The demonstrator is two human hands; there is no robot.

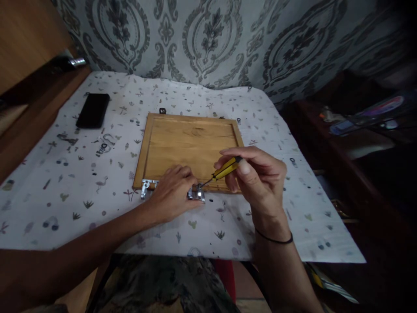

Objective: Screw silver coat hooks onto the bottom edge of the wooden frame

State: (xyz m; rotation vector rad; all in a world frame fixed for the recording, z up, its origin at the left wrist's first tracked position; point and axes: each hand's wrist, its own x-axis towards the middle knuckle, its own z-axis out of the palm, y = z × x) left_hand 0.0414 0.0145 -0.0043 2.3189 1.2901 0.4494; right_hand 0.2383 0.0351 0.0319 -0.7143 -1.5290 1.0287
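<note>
A framed wooden panel (192, 141) lies flat on the table, probably a small cabinet door. Two metal hinges sit along its near edge. My left hand (174, 191), fingers curled, rests on that edge and grips the right-hand hinge (200, 194), partly covering it. The left-hand hinge (145, 188) lies just beyond the back of that hand. Between the thumb and fingers of my right hand (260, 176) is a yellow and black screwdriver (226, 168). It slants down to the left, with its tip at the right-hand hinge.
A black phone (93, 111) lies at the far left of the patterned tablecloth (107, 208). Wooden furniture (39, 115) borders the table's left side. Patterned wallpaper (211, 39) rises behind it. Dark shelving with assorted items (361, 119) stands on the right.
</note>
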